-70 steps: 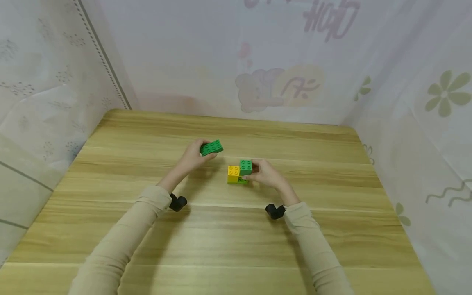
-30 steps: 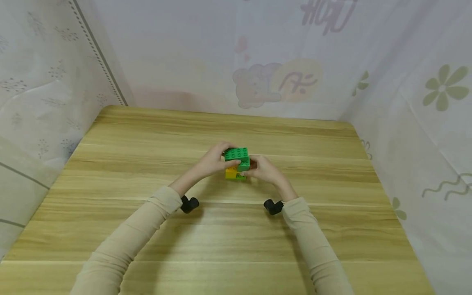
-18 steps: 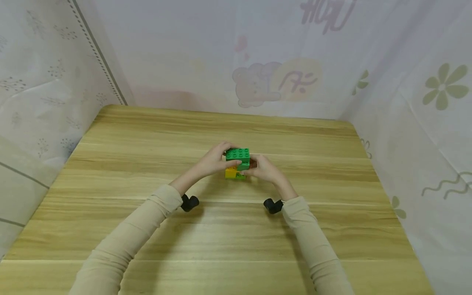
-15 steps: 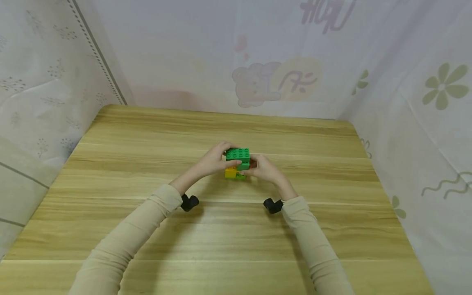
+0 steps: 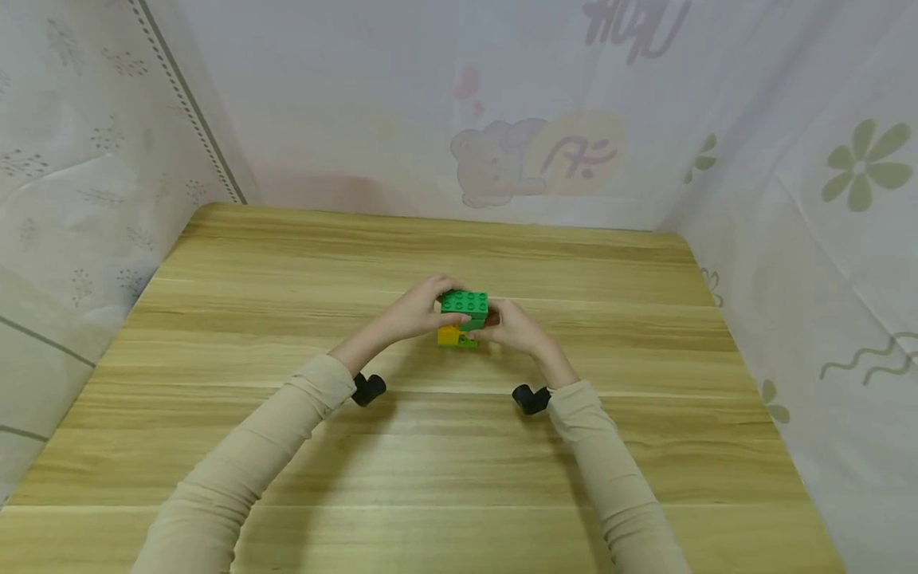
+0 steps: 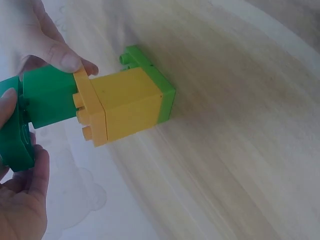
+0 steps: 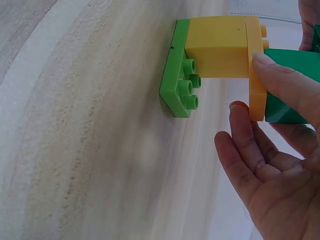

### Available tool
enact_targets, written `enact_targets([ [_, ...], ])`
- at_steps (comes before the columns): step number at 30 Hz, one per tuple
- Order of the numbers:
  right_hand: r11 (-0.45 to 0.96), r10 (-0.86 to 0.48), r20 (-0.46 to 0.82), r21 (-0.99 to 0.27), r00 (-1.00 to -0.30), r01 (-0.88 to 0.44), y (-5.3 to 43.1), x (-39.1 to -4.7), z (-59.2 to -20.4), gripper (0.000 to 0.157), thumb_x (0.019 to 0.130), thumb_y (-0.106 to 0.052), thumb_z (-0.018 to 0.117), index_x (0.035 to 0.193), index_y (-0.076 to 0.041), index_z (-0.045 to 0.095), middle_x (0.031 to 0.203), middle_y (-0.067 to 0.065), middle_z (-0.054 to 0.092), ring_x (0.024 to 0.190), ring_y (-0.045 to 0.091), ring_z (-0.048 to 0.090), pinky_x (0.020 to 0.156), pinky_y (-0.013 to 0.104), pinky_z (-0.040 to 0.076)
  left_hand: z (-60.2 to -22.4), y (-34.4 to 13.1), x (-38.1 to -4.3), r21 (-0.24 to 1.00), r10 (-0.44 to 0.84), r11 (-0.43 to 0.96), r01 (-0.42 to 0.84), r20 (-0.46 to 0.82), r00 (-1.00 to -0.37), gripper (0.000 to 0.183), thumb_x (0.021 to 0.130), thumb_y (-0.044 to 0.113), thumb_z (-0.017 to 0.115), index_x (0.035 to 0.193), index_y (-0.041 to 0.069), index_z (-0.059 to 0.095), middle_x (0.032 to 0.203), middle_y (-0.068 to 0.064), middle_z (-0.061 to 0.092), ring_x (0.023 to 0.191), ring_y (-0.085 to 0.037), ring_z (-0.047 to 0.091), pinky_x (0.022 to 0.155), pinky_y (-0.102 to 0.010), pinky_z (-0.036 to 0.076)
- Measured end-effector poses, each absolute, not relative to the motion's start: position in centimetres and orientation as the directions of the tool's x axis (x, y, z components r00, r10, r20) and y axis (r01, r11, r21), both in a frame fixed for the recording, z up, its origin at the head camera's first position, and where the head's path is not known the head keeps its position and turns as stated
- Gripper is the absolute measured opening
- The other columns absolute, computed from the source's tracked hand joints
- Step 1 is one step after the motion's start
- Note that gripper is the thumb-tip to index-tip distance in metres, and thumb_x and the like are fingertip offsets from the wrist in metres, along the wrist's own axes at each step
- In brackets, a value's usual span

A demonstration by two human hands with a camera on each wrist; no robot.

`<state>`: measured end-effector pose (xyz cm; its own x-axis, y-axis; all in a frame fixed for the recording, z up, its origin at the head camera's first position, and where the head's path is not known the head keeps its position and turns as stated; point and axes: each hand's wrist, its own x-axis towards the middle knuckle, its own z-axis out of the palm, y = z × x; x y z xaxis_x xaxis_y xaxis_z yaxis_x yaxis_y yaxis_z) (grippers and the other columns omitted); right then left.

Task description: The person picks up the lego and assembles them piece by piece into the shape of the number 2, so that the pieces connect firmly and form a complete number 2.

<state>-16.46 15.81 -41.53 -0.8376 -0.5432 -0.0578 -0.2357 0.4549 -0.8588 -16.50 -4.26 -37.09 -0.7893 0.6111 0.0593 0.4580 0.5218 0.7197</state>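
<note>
A stack of toy building bricks stands mid-table. Its light green base plate (image 7: 175, 75) lies on the wood and bears a yellow brick (image 6: 130, 100). An orange plate (image 6: 92, 112) tops the yellow brick and juts out to the right, with a green square brick (image 6: 50, 95) on that jutting part. My left hand (image 5: 417, 312) grips a long green brick (image 5: 464, 302), which sits right at the studs of the square brick. My right hand (image 5: 518, 328) holds the stack from the right, thumb across the edge between orange plate and square brick.
The wooden table (image 5: 430, 462) reaches back to a printed curtain (image 5: 358, 104), with more printed cloth at both sides. Black wrist mounts (image 5: 369, 389) stick out below both hands.
My left hand has brought the long green brick from the left over onto the square brick, then shifted it slightly right. The right hand keeps its hold on the stack.
</note>
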Motion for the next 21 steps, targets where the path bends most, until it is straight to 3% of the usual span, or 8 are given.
enact_targets([
  [9, 0.34, -0.526, -0.012, -0.919, -0.851, -0.198, 16.2, -16.4, -43.5, 0.043, 0.082, -0.004, 0.066, 0.123, -0.001, 0.053, 0.113, 0.018, 0.061, 0.09, 0.022, 0.063, 0.078, 0.031, 0.053, -36.7, -4.3, -16.5, 0.679, 0.63, 0.55, 0.486, 0.044, -0.775, 0.042, 0.084, 0.023, 0.066, 0.12, 0.004, 0.055, 0.113, -0.013, 0.053, 0.097, -0.023, 0.052, 0.081, -0.036, 0.048],
  [17, 0.36, -0.455, -0.101, -0.93, -0.885, -0.079, 15.9, -15.1, -41.5, 0.04, 0.082, -0.004, 0.065, 0.12, 0.005, 0.054, 0.107, 0.023, 0.062, 0.085, 0.015, 0.06, 0.077, 0.03, 0.051, -36.5, -4.1, -16.6, 0.694, 0.624, 0.551, 0.464, 0.027, -0.781, 0.042, 0.083, 0.023, 0.067, 0.12, 0.005, 0.056, 0.11, -0.011, 0.054, 0.093, -0.021, 0.052, 0.076, -0.03, 0.047],
  [21, 0.362, -0.452, -0.118, -0.93, -0.884, -0.061, 16.0, -15.8, -42.5, 0.039, 0.082, -0.007, 0.067, 0.118, 0.003, 0.056, 0.105, 0.021, 0.063, 0.083, 0.013, 0.06, 0.076, 0.028, 0.05, -36.4, -4.2, -16.8, 0.702, 0.627, 0.547, 0.456, 0.017, -0.779, 0.043, 0.083, 0.023, 0.067, 0.12, 0.005, 0.056, 0.111, -0.011, 0.055, 0.093, -0.02, 0.052, 0.076, -0.03, 0.047],
])
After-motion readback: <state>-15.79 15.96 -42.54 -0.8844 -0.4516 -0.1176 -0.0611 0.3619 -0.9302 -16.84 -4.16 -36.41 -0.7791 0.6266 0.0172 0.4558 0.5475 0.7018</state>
